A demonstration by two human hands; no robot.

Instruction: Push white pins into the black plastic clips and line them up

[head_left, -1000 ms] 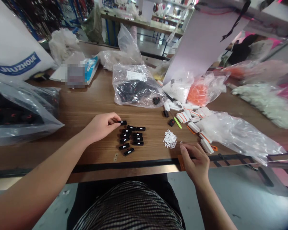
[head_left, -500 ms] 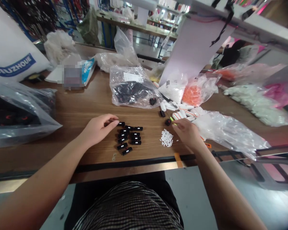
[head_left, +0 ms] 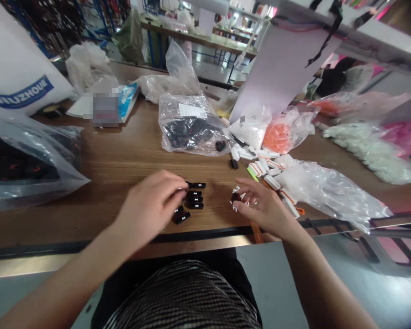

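Pinching a black plastic piece (head_left: 235,197) in the right hand (head_left: 265,208), left hand (head_left: 150,205) curled beside matching pieces (head_left: 194,199)

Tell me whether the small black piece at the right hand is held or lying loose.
Held: the right hand grips the small black piece between its fingers, with small white bits at the fingertips.

Small black rectangular plastic clips (head_left: 194,199), each marked with two white dots, in loose rows on the wooden counter (head_left: 123,160), partly hidden under the left hand (head_left: 150,205). Off to the right, one black clip (head_left: 235,197) among tiny white pegs (head_left: 234,206), pinched in the right fingers (head_left: 248,196).
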